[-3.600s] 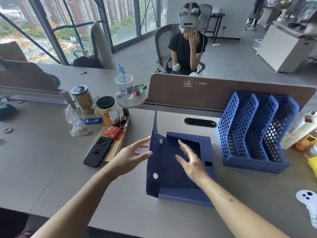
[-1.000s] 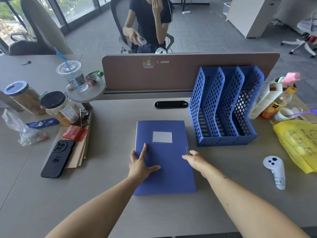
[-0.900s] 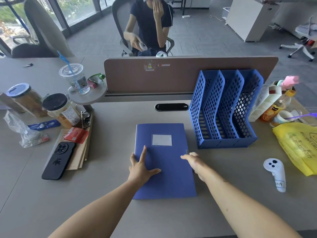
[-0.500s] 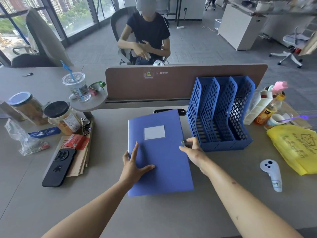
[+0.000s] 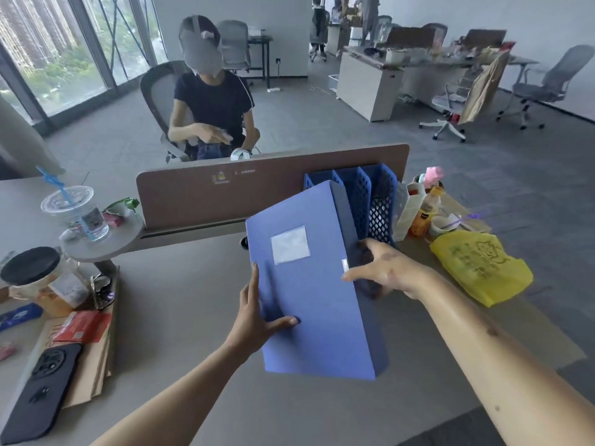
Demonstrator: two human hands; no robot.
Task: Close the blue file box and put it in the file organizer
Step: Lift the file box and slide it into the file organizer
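Observation:
The blue file box is closed and held up off the desk, tilted, with its white label facing me. My left hand grips its left edge, thumb across the cover. My right hand holds the right side at the dark spine. Behind the box stands the blue lattice file organizer, its left slots partly hidden by the box's far end.
A brown desk divider runs behind the organizer. To the left are a plastic cup, a jar and a black phone. A yellow bag and bottles lie to the right. A person sits beyond the divider.
The box was shut, then lay flat on the desk under both hands. Now it is lifted and tipped up toward the organizer, held by both hands.

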